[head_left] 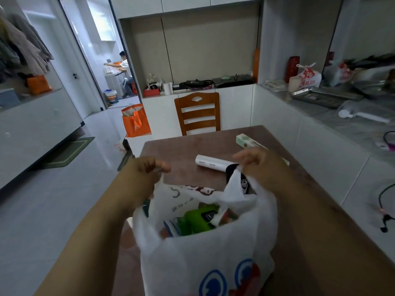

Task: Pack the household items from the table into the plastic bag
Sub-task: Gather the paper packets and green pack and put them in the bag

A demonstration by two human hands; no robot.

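Observation:
A white plastic bag (205, 255) with a blue and red print stands on the brown table (310, 221) near its front edge. My left hand (147, 174) pinches the bag's left handle and my right hand (260, 165) grips the right handle, holding the mouth apart. Inside lie a green item (198, 218) and some packets. Beyond the bag on the table rest a white cylinder (211, 163), a black item with a white print (243, 184) partly hidden by the handle, and a long white-green box (248, 141) behind my right hand.
A wooden chair (198, 113) stands at the table's far end. A cluttered counter (333, 107) runs along the right. An orange bag (135, 121) sits on the floor at left. A person sits in the far room (125, 71).

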